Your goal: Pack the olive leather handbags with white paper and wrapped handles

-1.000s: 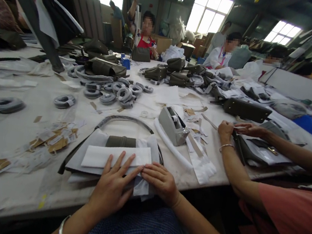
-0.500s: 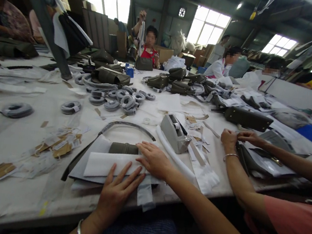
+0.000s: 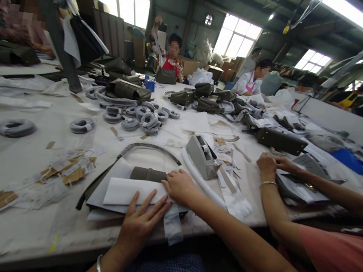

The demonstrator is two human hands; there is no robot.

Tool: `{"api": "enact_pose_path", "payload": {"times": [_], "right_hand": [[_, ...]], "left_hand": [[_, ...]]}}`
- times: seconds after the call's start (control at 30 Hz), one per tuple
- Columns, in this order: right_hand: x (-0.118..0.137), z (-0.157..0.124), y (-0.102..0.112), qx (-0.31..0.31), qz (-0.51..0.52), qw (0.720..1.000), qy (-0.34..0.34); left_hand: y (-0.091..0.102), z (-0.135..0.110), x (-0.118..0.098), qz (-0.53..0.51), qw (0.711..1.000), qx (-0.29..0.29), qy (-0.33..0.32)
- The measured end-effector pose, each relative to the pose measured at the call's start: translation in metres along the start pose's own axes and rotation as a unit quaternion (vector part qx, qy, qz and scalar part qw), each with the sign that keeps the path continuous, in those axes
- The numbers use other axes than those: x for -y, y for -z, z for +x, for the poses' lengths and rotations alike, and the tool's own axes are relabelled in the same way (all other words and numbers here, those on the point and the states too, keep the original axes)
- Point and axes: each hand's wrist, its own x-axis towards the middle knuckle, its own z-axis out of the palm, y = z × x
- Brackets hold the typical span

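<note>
An olive handbag (image 3: 147,174) lies on its side at the table edge, partly covered by white padding. Its wrapped strap (image 3: 148,147) arches out behind. Across the lower half rests a folded white foam sheet (image 3: 121,191). My left hand (image 3: 143,218) is flat on this sheet, fingers spread. At the bag's right side, my right hand (image 3: 180,188) has its fingers bent and drawn together by the end of the olive part; what they grip, if anything, is hidden. A clear plastic strip (image 3: 174,225) hangs from the bag over the edge.
Beyond my right hand stands a grey tape dispenser (image 3: 201,157). Paper tags (image 3: 73,169) are heaped at left, with coiled wrapped straps (image 3: 149,121) behind. At right, a co-worker's hands (image 3: 270,165) handle another bag. A slanted metal post (image 3: 63,38) rises at left.
My right hand's fingers have gone from stretched out to bent and closer together. My left hand stays spread on the foam sheet. The view has shifted slightly.
</note>
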Motion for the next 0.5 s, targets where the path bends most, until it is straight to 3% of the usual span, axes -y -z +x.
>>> {"api": "enact_pose_path", "payload": {"times": [0.1,0.23,0.3,0.37,0.5], "right_hand": [[-0.01,-0.023,-0.004,-0.048,0.077,0.995,0.047],[-0.012,-0.086,-0.016,-0.231,0.224,0.945,0.065],[-0.007,-0.117,-0.023,-0.284,0.201,0.934,0.086],[0.0,-0.138,-0.03,-0.292,0.136,0.939,0.121],[0.01,-0.14,-0.041,-0.308,0.045,0.941,0.136]], "left_hand": [[0.0,0.0,-0.001,-0.005,1.0,-0.007,0.004],[0.001,0.0,-0.001,-0.014,1.0,0.004,0.012],[0.003,0.0,-0.001,-0.017,1.0,0.012,0.013],[0.006,0.001,-0.001,-0.015,1.0,0.018,0.012],[0.01,0.004,0.0,0.003,0.999,0.033,-0.002]]}}
